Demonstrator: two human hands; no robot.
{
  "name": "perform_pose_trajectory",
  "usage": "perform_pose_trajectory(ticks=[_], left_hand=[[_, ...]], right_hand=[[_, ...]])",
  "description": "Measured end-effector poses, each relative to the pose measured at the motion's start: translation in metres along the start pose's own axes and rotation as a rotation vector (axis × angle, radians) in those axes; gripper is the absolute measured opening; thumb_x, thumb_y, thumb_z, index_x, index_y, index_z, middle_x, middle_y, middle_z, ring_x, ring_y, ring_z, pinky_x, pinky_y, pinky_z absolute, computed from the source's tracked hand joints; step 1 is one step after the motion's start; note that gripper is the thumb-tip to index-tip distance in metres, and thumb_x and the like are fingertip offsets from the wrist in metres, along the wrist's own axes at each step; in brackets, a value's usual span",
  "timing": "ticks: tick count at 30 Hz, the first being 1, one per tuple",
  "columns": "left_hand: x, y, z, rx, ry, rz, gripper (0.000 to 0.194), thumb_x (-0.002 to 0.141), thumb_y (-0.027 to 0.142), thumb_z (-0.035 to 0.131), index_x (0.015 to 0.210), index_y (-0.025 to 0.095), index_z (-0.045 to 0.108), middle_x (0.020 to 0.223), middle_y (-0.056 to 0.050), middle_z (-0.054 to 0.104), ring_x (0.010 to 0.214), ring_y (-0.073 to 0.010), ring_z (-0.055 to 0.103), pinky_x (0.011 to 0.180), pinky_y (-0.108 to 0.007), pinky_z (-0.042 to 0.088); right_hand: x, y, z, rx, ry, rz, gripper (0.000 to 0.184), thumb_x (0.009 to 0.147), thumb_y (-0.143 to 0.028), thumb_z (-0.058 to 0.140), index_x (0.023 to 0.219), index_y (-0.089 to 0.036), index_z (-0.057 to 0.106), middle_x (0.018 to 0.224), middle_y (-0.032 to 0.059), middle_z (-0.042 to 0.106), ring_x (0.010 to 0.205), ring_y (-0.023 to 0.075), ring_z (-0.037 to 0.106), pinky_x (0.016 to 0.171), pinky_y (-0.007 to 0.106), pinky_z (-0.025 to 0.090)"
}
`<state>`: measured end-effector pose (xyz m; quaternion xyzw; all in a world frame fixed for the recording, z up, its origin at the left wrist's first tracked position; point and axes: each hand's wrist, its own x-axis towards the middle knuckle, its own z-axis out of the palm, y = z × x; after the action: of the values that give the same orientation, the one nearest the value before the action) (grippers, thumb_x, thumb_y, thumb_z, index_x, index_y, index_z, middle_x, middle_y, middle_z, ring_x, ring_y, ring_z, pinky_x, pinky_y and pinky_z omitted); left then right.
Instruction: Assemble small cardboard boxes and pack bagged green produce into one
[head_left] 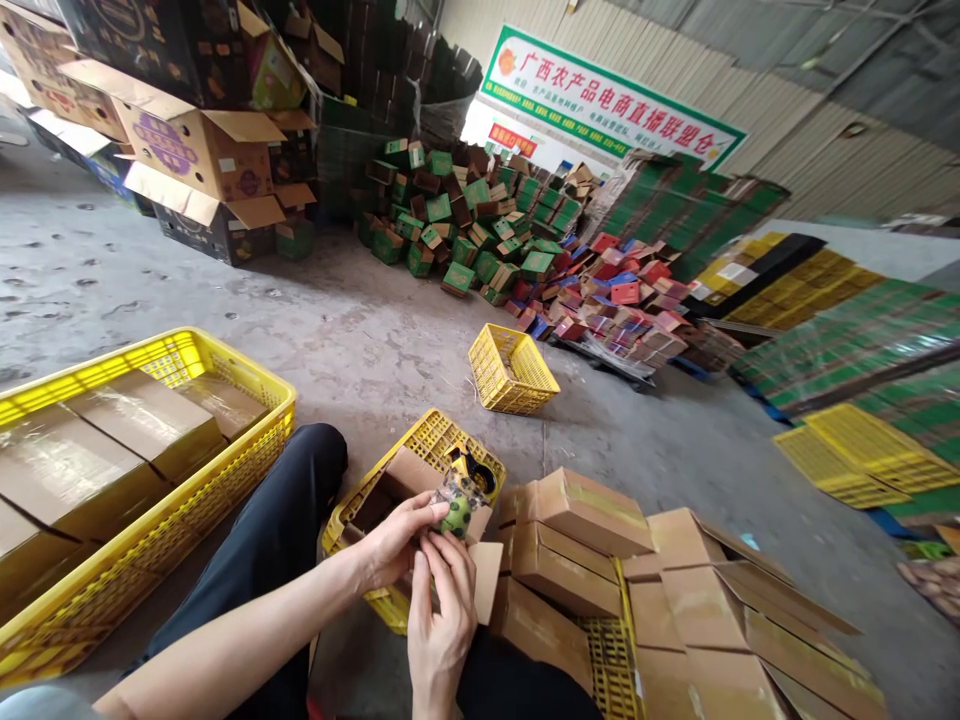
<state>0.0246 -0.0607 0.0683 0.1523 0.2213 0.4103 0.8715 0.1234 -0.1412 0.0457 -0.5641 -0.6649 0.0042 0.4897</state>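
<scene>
A green, round fruit-like item in a clear wrapper with dark dots (pixel 455 514) is between my hands, above a yellow crate used as a stand. My left hand (pixel 397 542) grips it from the left, thumb on its near side. My right hand (pixel 444 600) is closed, its fingertips together at the lower edge of the wrapper. Just behind lies a yellow and black tool, like a tape dispenser (pixel 480 474), on the upturned yellow crate (pixel 425 440). An open cardboard box (pixel 411 472) rests on that crate, partly hidden by my hands.
At left stands a long yellow crate (pixel 289 392) holding taped cartons (pixel 142 415). Stacked brown cartons (pixel 577 560) are close on my right. A small yellow crate (pixel 504 385) stands ahead on the concrete floor. Heaped green boxes (pixel 461 250) and red boxes (pixel 607 290) lie farther back.
</scene>
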Motion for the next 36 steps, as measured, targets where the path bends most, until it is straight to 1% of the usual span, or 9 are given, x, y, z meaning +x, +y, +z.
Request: perform_pose_trajectory(ticks=[5, 7, 11, 13, 16, 23, 28, 32, 36], left_hand=[[0.005, 0.001, -0.014, 0.108, 0.018, -0.034, 0.044, 0.069, 0.035, 0.093, 0.102, 0.015, 0.071, 0.08, -0.001, 0.07, 0.063, -0.0116, 0.062, 0.063, -0.022, 0.048], [0.005, 0.004, -0.017, 0.129, -0.027, -0.055, 0.044, 0.07, 0.036, 0.093, 0.102, 0.015, 0.072, 0.083, -0.003, 0.071, 0.066, -0.0134, 0.064, 0.067, -0.025, 0.052], [0.0, 0.01, -0.016, 0.186, -0.124, -0.138, 0.046, 0.069, 0.036, 0.094, 0.104, 0.013, 0.076, 0.091, -0.008, 0.076, 0.076, -0.0173, 0.07, 0.074, -0.028, 0.055], [-0.003, 0.012, -0.015, 0.226, -0.149, -0.184, 0.046, 0.069, 0.036, 0.094, 0.104, 0.011, 0.077, 0.091, -0.01, 0.077, 0.076, -0.0177, 0.071, 0.075, -0.028, 0.055], [-0.006, 0.014, -0.015, 0.259, -0.164, -0.226, 0.048, 0.068, 0.035, 0.096, 0.105, 0.01, 0.079, 0.093, -0.012, 0.078, 0.076, -0.0185, 0.072, 0.074, -0.028, 0.055], [-0.01, 0.008, -0.023, 0.133, -0.089, -0.114, 0.064, 0.068, 0.032, 0.098, 0.125, 0.019, 0.073, 0.119, -0.013, 0.075, 0.085, -0.0188, 0.074, 0.079, -0.031, 0.057], [-0.013, -0.02, -0.023, 0.146, 0.02, -0.035, 0.05, 0.068, 0.042, 0.097, 0.101, 0.012, 0.076, 0.09, -0.009, 0.074, 0.073, -0.0139, 0.068, 0.075, -0.026, 0.055], [-0.008, -0.028, -0.021, 0.162, 0.127, 0.046, 0.05, 0.063, 0.052, 0.097, 0.08, 0.012, 0.072, 0.072, -0.002, 0.067, 0.063, -0.0103, 0.06, 0.07, -0.025, 0.054], [-0.002, -0.021, -0.019, 0.228, 0.153, 0.08, 0.054, 0.059, 0.058, 0.096, 0.075, 0.013, 0.07, 0.066, 0.001, 0.062, 0.059, -0.0101, 0.056, 0.067, -0.027, 0.055]], right_hand=[[0.001, -0.001, -0.012, 0.1, 0.1, 0.149, 0.021, 0.1, -0.025, 0.063, 0.112, -0.021, 0.08, 0.114, 0.0112, 0.078, 0.109, 0.0253, 0.073, 0.094, 0.038, 0.059], [0.003, 0.001, -0.018, 0.139, 0.186, 0.298, 0.025, 0.099, -0.032, 0.065, 0.116, -0.019, 0.078, 0.122, 0.0137, 0.075, 0.113, 0.0267, 0.072, 0.097, 0.039, 0.058], [0.013, 0.009, -0.028, 0.319, 0.317, 0.659, 0.053, 0.091, -0.051, 0.072, 0.133, -0.017, 0.069, 0.137, 0.0161, 0.07, 0.123, 0.0297, 0.068, 0.101, 0.04, 0.057], [0.018, 0.014, -0.032, 0.425, 0.301, 0.808, 0.06, 0.085, -0.058, 0.076, 0.129, -0.017, 0.07, 0.131, 0.0152, 0.073, 0.119, 0.0307, 0.07, 0.099, 0.039, 0.058], [0.02, 0.022, -0.036, 0.562, 0.243, 0.966, 0.057, 0.075, -0.061, 0.083, 0.107, -0.014, 0.076, 0.113, 0.0146, 0.079, 0.107, 0.0318, 0.074, 0.09, 0.038, 0.062], [0.014, 0.033, -0.035, 0.695, 0.477, 1.002, 0.047, 0.069, -0.055, 0.09, 0.089, -0.017, 0.073, 0.097, 0.0089, 0.08, 0.089, 0.0244, 0.077, 0.079, 0.037, 0.066], [0.015, 0.031, -0.028, 0.698, 0.63, 0.991, 0.044, 0.07, -0.055, 0.09, 0.085, -0.019, 0.07, 0.089, 0.0041, 0.078, 0.09, 0.0216, 0.076, 0.08, 0.036, 0.066], [0.014, 0.026, -0.028, 0.72, 0.598, 0.965, 0.042, 0.072, -0.054, 0.089, 0.086, -0.019, 0.07, 0.092, 0.0027, 0.078, 0.094, 0.0219, 0.076, 0.087, 0.038, 0.066], [0.011, 0.025, -0.035, 0.75, 0.512, 0.961, 0.04, 0.075, -0.052, 0.088, 0.085, -0.018, 0.069, 0.093, 0.0028, 0.078, 0.093, 0.0213, 0.076, 0.091, 0.04, 0.064]])
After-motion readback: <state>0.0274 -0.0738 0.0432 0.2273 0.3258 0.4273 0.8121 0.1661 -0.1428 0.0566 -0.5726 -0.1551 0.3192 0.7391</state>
